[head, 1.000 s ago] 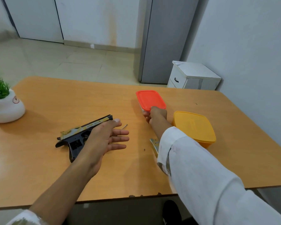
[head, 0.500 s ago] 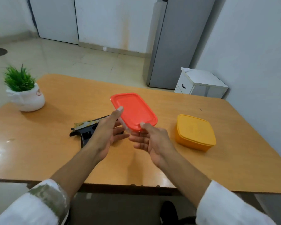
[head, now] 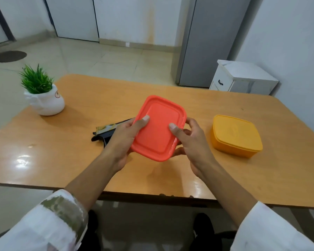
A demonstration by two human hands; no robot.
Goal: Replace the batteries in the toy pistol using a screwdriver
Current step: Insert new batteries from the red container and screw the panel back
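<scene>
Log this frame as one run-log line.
left hand: grips red box | right hand: grips red box | toy pistol: on table behind left hand | yellow box: on table, lidded

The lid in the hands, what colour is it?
The lid is plain orange-red, best seen in the head view.

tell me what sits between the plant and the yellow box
Head view: the pistol, then the red box gripped by the left hand and right hand.

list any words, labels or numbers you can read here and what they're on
No text here can be read.
pot: small round mark near the rim, too blurred to read.
pistol: pale markings along the top, too blurred to read.
red box and yellow box: no print shows.
</scene>
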